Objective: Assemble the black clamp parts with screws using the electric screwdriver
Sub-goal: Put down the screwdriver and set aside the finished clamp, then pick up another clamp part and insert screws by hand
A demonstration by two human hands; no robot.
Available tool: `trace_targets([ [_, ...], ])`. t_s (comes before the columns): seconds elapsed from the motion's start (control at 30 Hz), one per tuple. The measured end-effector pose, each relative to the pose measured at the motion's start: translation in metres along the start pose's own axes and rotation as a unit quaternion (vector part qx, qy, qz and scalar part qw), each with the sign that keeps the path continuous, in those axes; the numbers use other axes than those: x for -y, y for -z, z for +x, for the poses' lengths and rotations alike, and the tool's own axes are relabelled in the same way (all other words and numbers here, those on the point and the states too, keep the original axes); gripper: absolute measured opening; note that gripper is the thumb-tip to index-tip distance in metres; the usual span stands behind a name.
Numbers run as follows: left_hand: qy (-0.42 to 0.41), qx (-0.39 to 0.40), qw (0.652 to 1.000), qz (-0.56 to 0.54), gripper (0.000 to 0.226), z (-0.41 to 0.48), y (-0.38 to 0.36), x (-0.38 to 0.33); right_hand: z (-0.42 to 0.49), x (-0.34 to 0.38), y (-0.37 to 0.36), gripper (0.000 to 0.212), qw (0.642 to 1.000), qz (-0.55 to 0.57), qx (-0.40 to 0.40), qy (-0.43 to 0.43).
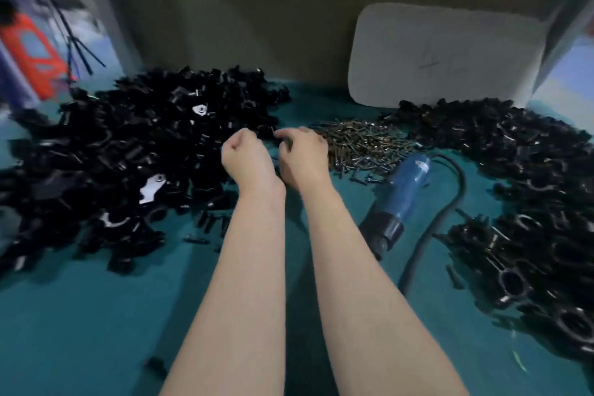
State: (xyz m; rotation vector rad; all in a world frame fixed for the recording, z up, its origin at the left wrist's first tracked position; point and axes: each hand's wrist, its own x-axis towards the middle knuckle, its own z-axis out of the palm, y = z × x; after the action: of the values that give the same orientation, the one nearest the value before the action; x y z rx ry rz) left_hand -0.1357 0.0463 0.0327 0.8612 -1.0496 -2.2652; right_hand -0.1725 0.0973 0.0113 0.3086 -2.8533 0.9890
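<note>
Gathering pieces seems your step: your left hand (244, 154) and right hand (302, 159) are side by side, fingers curled; I cannot tell what they hold. The black clamp parts (128, 151) are heaped just left of them, the screws (363, 145) just right. Next, you need the electric screwdriver (401, 196) lying beside your right forearm.

Teal surface (80, 315) carries two heaps of black clamp parts: one on the left (128, 145), one on the right (530, 186). A pile of screws (366, 145) lies between them. The blue electric screwdriver (401, 196) lies on its side near the screws, black cable (450, 190) attached. Left grip (246, 154) and right grip (303, 154), both bare hands with curled fingers, sit close together at the left heap's edge. Contents of either: blurred, not determinable. A white pad (450, 51) leans upright behind.
</note>
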Motion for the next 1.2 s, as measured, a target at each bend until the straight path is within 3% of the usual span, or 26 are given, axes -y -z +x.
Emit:
trace_targets([
  [0.1,0.016,-0.009,1.0,-0.007,0.019,0.02,0.002,-0.004,0.023,0.007,-0.024,0.046,0.995,-0.062,0.07,-0.046],
  [0.2,0.022,-0.003,1.0,-0.006,0.02,0.029,-0.001,-0.002,0.036,0.007,-0.036,0.044,0.991,-0.077,0.089,-0.057],
  [0.27,0.011,0.001,1.0,-0.004,0.024,0.032,-0.003,0.001,0.041,0.006,-0.036,0.035,0.996,-0.064,0.041,-0.053],
  [0.37,-0.034,0.025,0.998,0.049,0.032,0.03,-0.01,0.007,0.042,0.001,-0.009,0.024,0.993,0.063,-0.093,-0.047],
  [0.43,-0.084,0.091,0.98,0.157,0.046,0.024,-0.019,0.015,0.042,-0.009,0.025,0.012,0.983,0.124,-0.131,-0.023],
  [0.5,-0.101,0.194,0.943,0.25,0.054,0.011,-0.035,0.025,0.039,-0.023,0.062,0.008,0.99,0.092,-0.102,-0.017],
  [0.6,-0.095,0.332,0.88,0.325,0.039,-0.019,-0.062,0.037,0.026,-0.053,0.106,0.019,0.993,0.049,-0.1,-0.043],
  [0.7,-0.058,0.406,0.847,0.339,0.028,-0.048,-0.083,0.055,0.009,-0.086,0.136,0.018,0.987,0.07,-0.13,-0.065],
  [0.8,-0.005,0.397,0.86,0.321,0.018,-0.068,-0.102,0.079,-0.006,-0.115,0.152,0.02,0.972,0.132,-0.17,-0.089],
  [0.9,0.06,0.346,0.895,0.275,0.019,-0.081,-0.118,0.102,-0.007,-0.15,0.153,0.029,0.941,0.074,-0.26,-0.205],
  [1.0,0.138,0.317,0.918,0.196,0.021,-0.094,-0.13,0.117,-0.002,-0.179,0.153,0.042,0.908,0.03,-0.212,-0.36],
  [1.2,0.146,0.288,0.927,0.191,0.019,-0.096,-0.142,0.138,0.02,-0.198,0.148,0.053,0.88,0.021,-0.178,-0.44],
])
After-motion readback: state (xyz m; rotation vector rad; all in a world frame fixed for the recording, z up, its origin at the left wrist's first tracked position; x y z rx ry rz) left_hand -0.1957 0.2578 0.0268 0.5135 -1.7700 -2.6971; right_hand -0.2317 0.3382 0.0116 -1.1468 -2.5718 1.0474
